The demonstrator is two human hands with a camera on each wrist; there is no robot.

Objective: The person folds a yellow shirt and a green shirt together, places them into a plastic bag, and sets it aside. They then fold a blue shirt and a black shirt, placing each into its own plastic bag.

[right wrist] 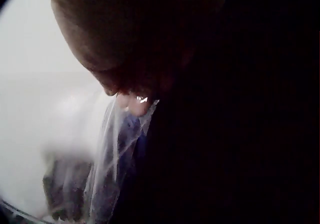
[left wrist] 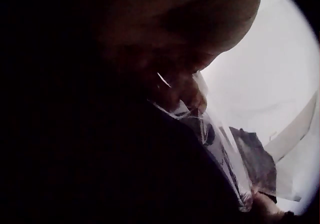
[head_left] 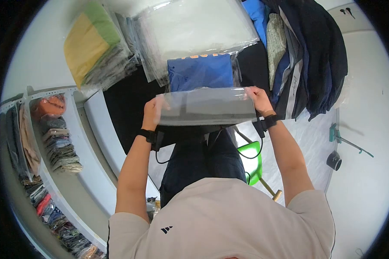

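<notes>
A clear plastic bag (head_left: 207,108) is stretched sideways between both hands, close in front of the body. My left hand (head_left: 152,112) grips its left end, and my right hand (head_left: 259,100) pinches the upper right corner. Just beyond the plastic lies a folded blue garment (head_left: 201,72) with orange lettering along its far edge; the plastic overlaps its near edge. In the left wrist view, the dark left hand (left wrist: 175,43) has its fingertips on the crinkled plastic (left wrist: 220,144). The right wrist view shows fingertips (right wrist: 137,105) holding the film (right wrist: 112,154), which hangs down from them.
A pile of large clear bags (head_left: 203,30) lies at the back of the black table (head_left: 125,103). Left of it stand packed yellow and green items (head_left: 90,41). Dark clothes (head_left: 320,56) are heaped at right. A shelf (head_left: 95,151) with bagged clothes runs along the left; a green stool (head_left: 253,162) stands below.
</notes>
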